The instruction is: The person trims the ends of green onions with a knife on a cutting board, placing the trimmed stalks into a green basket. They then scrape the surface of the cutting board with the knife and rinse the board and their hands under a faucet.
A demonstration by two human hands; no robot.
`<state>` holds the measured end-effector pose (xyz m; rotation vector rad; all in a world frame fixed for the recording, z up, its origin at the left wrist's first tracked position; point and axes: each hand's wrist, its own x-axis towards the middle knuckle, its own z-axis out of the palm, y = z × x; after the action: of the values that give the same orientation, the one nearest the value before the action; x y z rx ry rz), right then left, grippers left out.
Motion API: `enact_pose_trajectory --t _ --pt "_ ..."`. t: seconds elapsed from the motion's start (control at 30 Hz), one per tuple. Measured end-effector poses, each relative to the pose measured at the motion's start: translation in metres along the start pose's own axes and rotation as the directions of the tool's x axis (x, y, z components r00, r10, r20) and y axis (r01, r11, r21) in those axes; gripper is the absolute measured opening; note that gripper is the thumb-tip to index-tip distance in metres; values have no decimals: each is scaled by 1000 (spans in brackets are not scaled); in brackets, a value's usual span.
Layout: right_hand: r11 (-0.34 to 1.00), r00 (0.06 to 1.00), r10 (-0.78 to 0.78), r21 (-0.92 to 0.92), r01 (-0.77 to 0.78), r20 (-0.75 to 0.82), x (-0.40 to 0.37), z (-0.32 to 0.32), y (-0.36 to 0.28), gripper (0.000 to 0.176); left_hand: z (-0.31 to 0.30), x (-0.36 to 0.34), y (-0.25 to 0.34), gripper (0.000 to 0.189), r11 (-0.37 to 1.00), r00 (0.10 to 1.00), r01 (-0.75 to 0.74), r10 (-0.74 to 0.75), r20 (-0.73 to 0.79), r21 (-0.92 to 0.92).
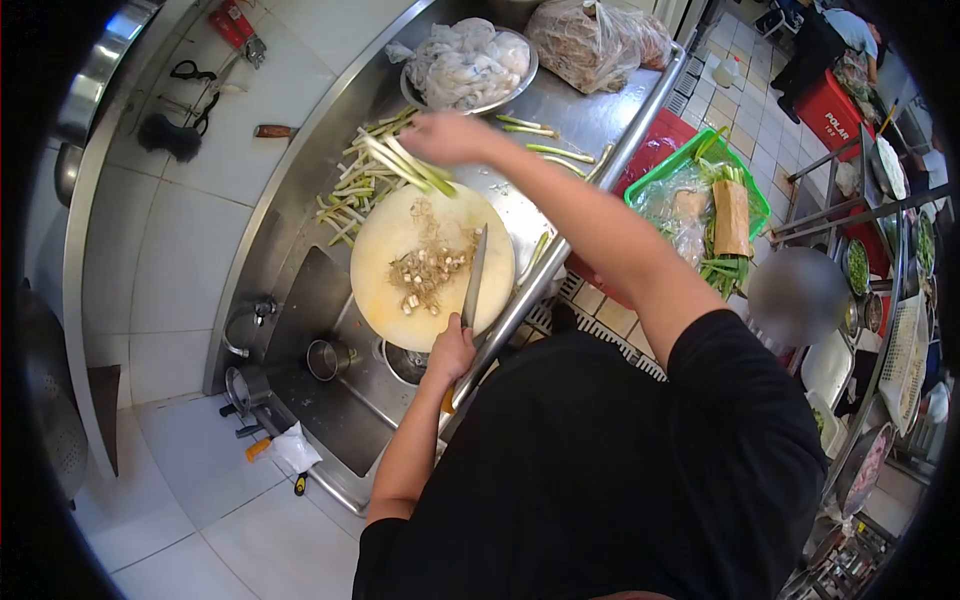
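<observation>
My left hand (452, 350) is closed around the handle of a kitchen knife (475, 280), whose blade rests along the right side of a round cutting board (380, 300). Trimmed root ends (432, 270) lie scattered across the board's middle. Above the board's far edge, my right hand (445, 137), smeared by motion, grips a small bunch of scallions (405, 165). A pile of scallion stalks (355, 190) is spread on the steel counter beside the board. A few more stalks (560, 152) lie to the right of my right hand.
A sink basin (325, 400) holding a metal cup (328, 360) lies left of the board. At the back stand a bowl of plastic bags (470, 65) and a large bagged bundle (595, 45). A green crate (765, 205) of vegetables sits at right. Another person (825, 50) is in the background.
</observation>
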<state>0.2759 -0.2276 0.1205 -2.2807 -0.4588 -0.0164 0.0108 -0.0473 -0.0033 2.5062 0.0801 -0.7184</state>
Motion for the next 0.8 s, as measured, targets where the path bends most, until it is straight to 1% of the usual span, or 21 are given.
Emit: enact_pose_trajectory --t 0.03,0.07,0.1,0.13,0.17,0.2,0.23,0.27,0.3,0.37,0.4,0.47,0.5,0.57,0.6,0.63,0.67,0.7,0.73,0.77,0.8 --pt "999 999 -48 -13 48 -1 17 -13 4 44 -1 -5 0 26 1000 1000 7 -7 5 2" --pt "980 999 -42 -191 48 33 24 -19 16 37 -4 -7 1 26 998 1000 15 -15 -1 67" --pt "930 997 -34 -364 56 67 25 -24 30 31 -5 -8 0 25 991 1000 23 -22 -10 128" --pt "891 964 -36 -428 150 262 21 -17 53 28 -2 -9 -8 25 995 1000 4 -2 -25 100" --pt "846 893 -21 -469 255 449 12 -2 83 25 -1 -12 -8 25 996 1000 14 -11 -29 92" --pt "837 775 63 -456 302 629 -9 18 105 25 -1 -17 -7 26 995 999 37 -34 -27 90" --pt "906 668 100 -344 245 737 -43 37 127 33 -1 -20 -8 26 994 998 59 -57 -27 87" --pt "944 587 111 -270 190 802 -78 64 157 45 2 -24 -10 26 994 997 73 -71 -32 77" --pt "964 534 85 -205 170 841 -110 75 168 43 4 -26 -12 26 995 997 61 -58 -43 73" --pt "890 717 110 -390 238 688 -155 73 158 32 4 -32 -11 26 995 996 67 -64 -55 68" --pt "891 709 101 -380 248 698 -163 70 156 32 1 -35 -5 25 994 996 84 -80 -48 74" --pt "884 755 146 -427 190 640 -172 66 157 21 -2 -36 2 25 991 993 114 -112 -30 74" --pt "885 751 139 -421 199 645 -174 66 162 21 -3 -34 0 25 990 992 123 -121 -34 71" --pt "873 788 174 -463 155 591 -175 65 176 18 -7 -26 -7 27 993 994 113 -112 -21 47" --pt "908 777 107 -379 177 620 -175 55 178 17 -12 -23 -8 27 992 993 117 -116 -23 46" --pt "908 775 103 -378 183 623 -175 49 182 17 -17 -21 -9 28 987 987 159 -158 -27 28" --pt "945 810 86 -305 119 580 -173 44 186 17 -20 -21 -10 28 980 979 200 -200 -32 9" --pt "973 842 74 -224 57 535 -172 40 187 17 -21 -22 -12 28 979 978 205 -204 -37 4" --pt "978 860 148 -202 -54 488 -171 24 176 17 -23 -24 -15 28 984 983 178 -177 -46 9" --pt "982 908 96 -187 -20 408 -169 18 190 16 -24 -27 -18 28 988 987 153 -152 -54 15" --pt "971 913 234 -135 -199 334 -164 -8 167 21 -24 -31 -20 28 987 986 159 -159 -59 9"
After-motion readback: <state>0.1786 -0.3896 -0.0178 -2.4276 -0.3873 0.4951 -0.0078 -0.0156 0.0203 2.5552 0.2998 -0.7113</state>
